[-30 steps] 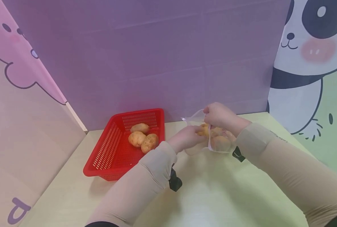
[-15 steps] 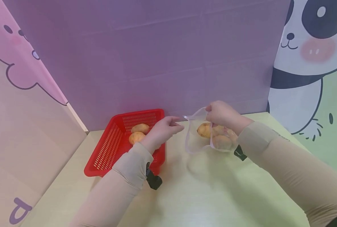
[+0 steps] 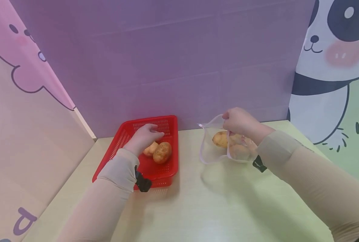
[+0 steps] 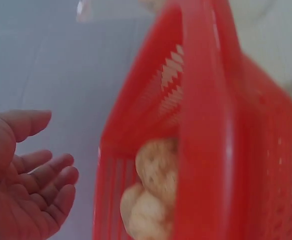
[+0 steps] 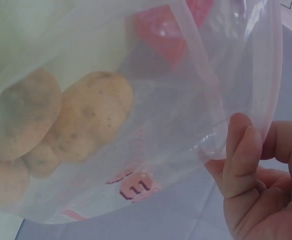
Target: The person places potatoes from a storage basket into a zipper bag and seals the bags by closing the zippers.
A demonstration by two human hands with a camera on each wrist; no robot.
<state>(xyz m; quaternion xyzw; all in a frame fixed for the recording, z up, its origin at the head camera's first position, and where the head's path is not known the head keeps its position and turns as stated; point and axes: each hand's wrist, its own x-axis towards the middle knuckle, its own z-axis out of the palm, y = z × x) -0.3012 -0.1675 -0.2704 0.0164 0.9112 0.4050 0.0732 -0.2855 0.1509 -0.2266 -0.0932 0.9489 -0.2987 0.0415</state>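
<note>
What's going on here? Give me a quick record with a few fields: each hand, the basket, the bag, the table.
left hand: open, over the potatoes in the basket, fingers relaxed, holding nothing
right hand: pinches the rim of the clear bag, holding it open
red basket: on the table's left, at least two potatoes visible inside
clear bag: thin plastic, several potatoes inside
table: pale yellow-green, purple wall behind

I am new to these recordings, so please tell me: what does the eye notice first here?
The red basket at the table's back left stands out, with potatoes inside and the left hand open above them. To its right, the right hand pinches the rim of a clear plastic bag holding more potatoes.
</note>
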